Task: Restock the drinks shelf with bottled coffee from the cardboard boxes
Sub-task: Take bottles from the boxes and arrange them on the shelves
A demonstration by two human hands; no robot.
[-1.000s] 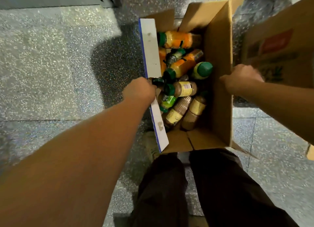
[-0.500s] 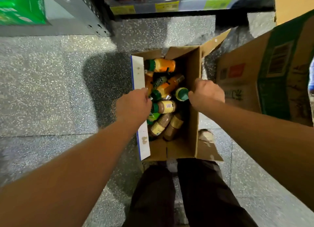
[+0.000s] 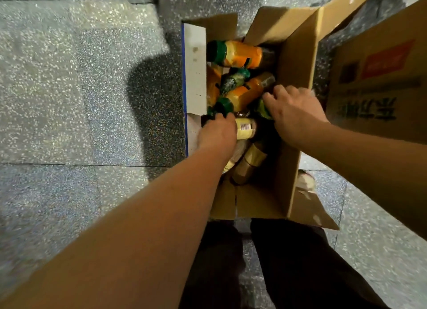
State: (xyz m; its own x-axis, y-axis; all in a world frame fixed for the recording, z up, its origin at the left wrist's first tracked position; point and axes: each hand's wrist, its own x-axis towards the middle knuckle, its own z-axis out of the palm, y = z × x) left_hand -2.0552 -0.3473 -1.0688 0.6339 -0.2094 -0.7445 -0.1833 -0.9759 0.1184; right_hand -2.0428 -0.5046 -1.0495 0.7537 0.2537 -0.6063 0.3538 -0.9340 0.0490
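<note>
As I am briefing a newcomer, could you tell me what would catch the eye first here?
An open cardboard box sits mid-frame on the speckled floor, crammed with jumbled drinks: orange bottles at its far end, brown bottles nearer. The left hand and the right hand both reach into it among them.

Matt cardboard box (image 3: 298, 61), glossy plastic bottles (image 3: 240, 54), speckled stone floor (image 3: 69, 89)

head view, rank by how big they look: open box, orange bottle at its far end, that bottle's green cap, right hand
1. open box
2. right hand and orange bottle: about alike; the hand is nearer the camera, so I won't rank them
3. green cap
</note>
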